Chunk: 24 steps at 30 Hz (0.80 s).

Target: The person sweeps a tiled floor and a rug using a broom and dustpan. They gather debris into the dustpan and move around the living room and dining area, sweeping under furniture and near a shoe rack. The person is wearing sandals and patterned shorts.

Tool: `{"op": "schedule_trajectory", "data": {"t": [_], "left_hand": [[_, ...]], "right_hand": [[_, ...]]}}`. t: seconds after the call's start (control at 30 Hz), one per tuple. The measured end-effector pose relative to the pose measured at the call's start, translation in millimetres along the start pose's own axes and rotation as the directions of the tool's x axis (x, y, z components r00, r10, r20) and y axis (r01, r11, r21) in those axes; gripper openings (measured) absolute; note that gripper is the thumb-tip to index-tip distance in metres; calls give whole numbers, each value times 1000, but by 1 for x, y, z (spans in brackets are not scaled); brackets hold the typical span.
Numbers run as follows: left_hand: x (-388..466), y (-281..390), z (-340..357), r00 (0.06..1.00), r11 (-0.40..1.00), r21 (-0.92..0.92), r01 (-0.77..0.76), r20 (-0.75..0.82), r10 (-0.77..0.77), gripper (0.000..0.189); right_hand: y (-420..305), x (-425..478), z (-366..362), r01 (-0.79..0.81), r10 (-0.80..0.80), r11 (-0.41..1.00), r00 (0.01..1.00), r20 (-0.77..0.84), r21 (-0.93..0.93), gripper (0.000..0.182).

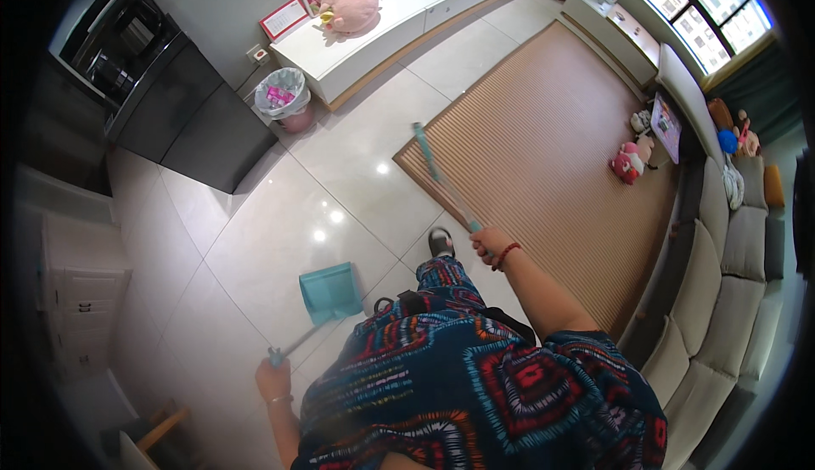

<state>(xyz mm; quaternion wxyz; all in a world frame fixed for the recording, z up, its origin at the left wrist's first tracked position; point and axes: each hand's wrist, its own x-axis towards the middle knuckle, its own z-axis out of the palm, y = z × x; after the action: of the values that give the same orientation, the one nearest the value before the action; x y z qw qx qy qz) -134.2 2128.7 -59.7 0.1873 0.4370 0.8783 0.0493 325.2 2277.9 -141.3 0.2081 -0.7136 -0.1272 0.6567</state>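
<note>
My right hand [491,244] grips the upper end of a long broom [449,186]. Its pole slants away over the corner of a ribbed brown floor mat [541,126], and the teal head end lies near the mat's edge, slightly blurred. Down at the left, my left hand [274,377] is closed around the handle of a long-handled dustpan [331,295]. The dustpan's teal tray is just above or on the pale tiles beside my body; whether it touches the floor I cannot tell. One foot in a dark slipper [440,242] shows between the broom and the dustpan.
A lined pink trash bin [283,100] stands between a dark cabinet [197,116] and a low white TV cabinet [395,18] bearing a pink plush toy [350,8]. Plush toys [630,158] lie on the mat's far right. A grey sofa [713,285] runs along the right.
</note>
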Motion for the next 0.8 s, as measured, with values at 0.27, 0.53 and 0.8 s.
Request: {"op": "schedule_trajectory", "data": {"t": [0.27,0.53,0.8], "left_hand": [[27,91,19,993,993,49,108,-51,-105,24],[36,197,25,950,953,8,304,-74,-303,23],[39,238,39,912,912,-16,410,-3,-410,24]], "right_hand": [[-168,85,-49,-100,18,940,969,-245,-325,30],[-268,197,-48,245,-14,-663,941,339,-707,22],[-215,189,21,387,-81,-175,911,405,-905,19]]}}
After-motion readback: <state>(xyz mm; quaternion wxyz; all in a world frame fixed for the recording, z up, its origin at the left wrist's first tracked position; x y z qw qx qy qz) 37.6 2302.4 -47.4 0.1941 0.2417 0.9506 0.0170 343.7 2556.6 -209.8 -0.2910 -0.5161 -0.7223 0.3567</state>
